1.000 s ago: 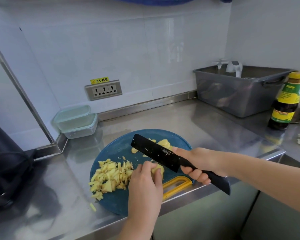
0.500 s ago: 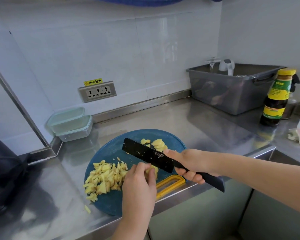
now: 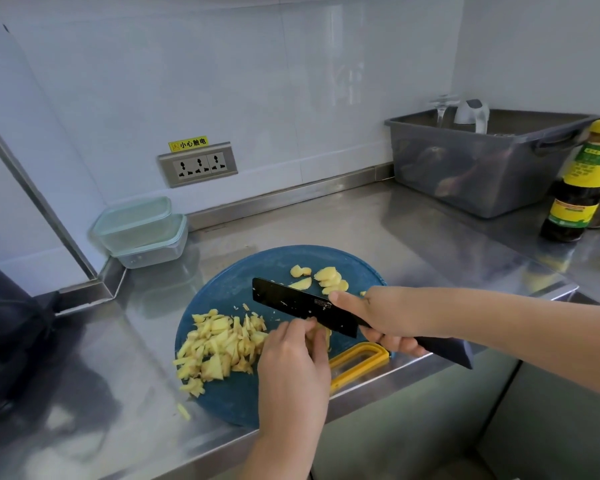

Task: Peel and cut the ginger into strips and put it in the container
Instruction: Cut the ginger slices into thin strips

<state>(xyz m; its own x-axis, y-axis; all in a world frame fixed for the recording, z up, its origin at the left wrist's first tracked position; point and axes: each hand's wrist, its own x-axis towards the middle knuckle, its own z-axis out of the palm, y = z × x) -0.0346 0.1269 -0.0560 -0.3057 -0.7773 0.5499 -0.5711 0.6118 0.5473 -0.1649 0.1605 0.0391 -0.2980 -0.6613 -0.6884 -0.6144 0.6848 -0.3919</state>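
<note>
A round blue cutting board [image 3: 222,289] lies at the counter's front edge. A heap of cut ginger strips [image 3: 219,344] covers its left part, and peeled ginger slices [image 3: 329,280] sit at its far side. My right hand [image 3: 388,317] grips the handle of a black knife [image 3: 302,304], index finger along the blade. My left hand [image 3: 291,362] holds a small ginger piece [image 3: 321,336] down on the board, fingers curled, right beside the blade. Clear containers [image 3: 142,233] with pale green lids stand stacked at the back left.
A yellow peeler [image 3: 359,363] lies on the board's front right edge. A grey tub [image 3: 482,168] stands at the back right, with a dark sauce bottle [image 3: 579,188] beside it. A wall socket [image 3: 198,164] is behind. One ginger strip [image 3: 183,411] lies on the steel counter.
The knife blade has stayed beside my left hand's fingers, shifting only slightly over the ginger piece. The camera view moved a little.
</note>
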